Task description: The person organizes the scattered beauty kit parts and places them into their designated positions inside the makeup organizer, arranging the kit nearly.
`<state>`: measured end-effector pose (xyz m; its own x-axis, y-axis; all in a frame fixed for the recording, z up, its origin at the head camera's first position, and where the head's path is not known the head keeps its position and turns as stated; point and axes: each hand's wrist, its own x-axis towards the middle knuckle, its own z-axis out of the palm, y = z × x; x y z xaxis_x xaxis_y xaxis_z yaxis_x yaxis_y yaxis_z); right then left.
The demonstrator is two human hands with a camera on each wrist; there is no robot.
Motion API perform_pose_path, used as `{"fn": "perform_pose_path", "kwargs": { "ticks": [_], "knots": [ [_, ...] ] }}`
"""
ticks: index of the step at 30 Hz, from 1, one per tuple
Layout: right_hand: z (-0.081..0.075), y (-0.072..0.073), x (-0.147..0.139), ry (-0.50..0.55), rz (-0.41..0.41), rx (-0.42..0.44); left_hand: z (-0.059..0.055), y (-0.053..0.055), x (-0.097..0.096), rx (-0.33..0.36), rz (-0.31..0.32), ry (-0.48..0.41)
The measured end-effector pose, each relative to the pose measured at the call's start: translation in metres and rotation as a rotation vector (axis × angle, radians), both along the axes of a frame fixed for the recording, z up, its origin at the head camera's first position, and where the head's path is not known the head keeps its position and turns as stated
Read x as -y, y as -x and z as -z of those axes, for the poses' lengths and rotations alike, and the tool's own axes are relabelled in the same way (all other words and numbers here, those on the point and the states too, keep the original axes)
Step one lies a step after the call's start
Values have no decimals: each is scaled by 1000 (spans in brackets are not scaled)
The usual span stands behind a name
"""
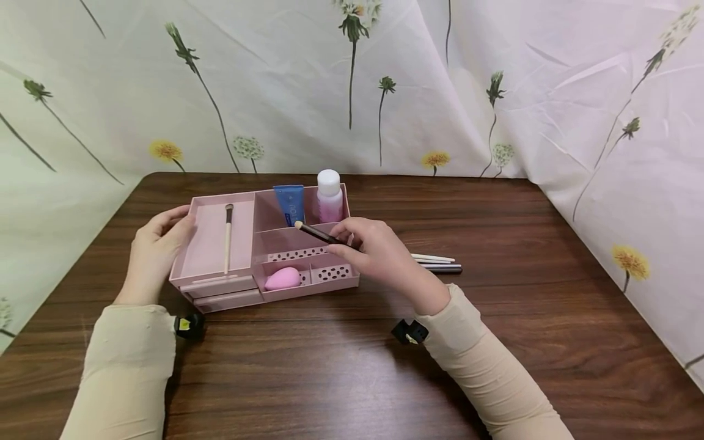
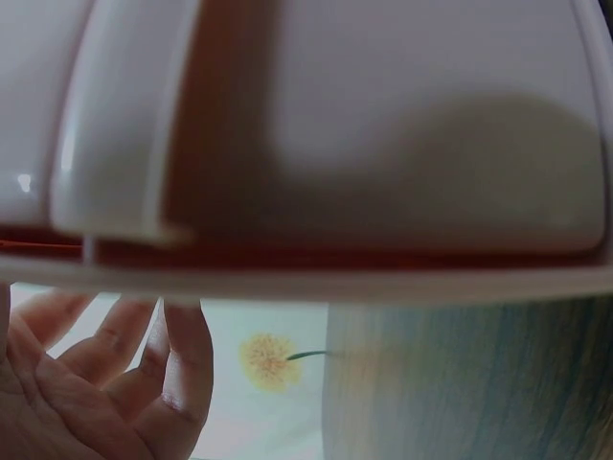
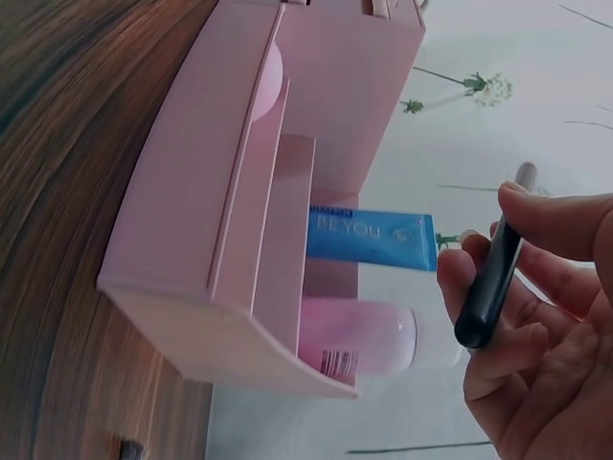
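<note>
A pink makeup organizer (image 1: 206,247) with two drawers at its front left stands on the table. My left hand (image 1: 156,247) rests against its left side, fingers touching the wall near the back corner. My right hand (image 1: 382,250) grips a dark-handled makeup brush (image 1: 318,233) above the compartments, its pale tip pointing left. In the right wrist view, the dark handle (image 3: 493,278) lies between thumb and fingers. A light-handled brush (image 1: 228,241) lies on the top tray. A blue tube (image 1: 290,205) and a white-capped bottle (image 1: 330,205) stand in the back compartments; a pink makeup sponge (image 1: 283,278) sits in front.
Several more brushes (image 1: 440,264) lie on the table to the right of the organizer, partly behind my right hand. The dark wooden table (image 1: 308,366) ends at a flower-printed cloth (image 1: 429,110) hanging along the back and sides.
</note>
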<state>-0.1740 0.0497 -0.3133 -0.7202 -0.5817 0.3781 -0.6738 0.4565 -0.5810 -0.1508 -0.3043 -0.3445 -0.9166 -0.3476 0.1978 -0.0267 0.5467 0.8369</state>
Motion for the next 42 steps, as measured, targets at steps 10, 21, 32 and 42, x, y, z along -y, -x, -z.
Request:
{"fn": "perform_pose_path", "kwargs": {
  "ticks": [10, 21, 32, 42],
  "knots": [
    [-6, 0, 23, 0, -51, 66, -1, 0, -2, -1, -5, 1],
    [-11, 3, 44, 14, -89, 166, 0, 1, -1, 9, -7, -8],
    [-17, 10, 70, 73, -95, 379, 0, 1, -2, 20, -16, -3],
    [-11, 19, 99, 263, -131, 644, -1, 0, -2, 11, -13, -7]
  ]
}}
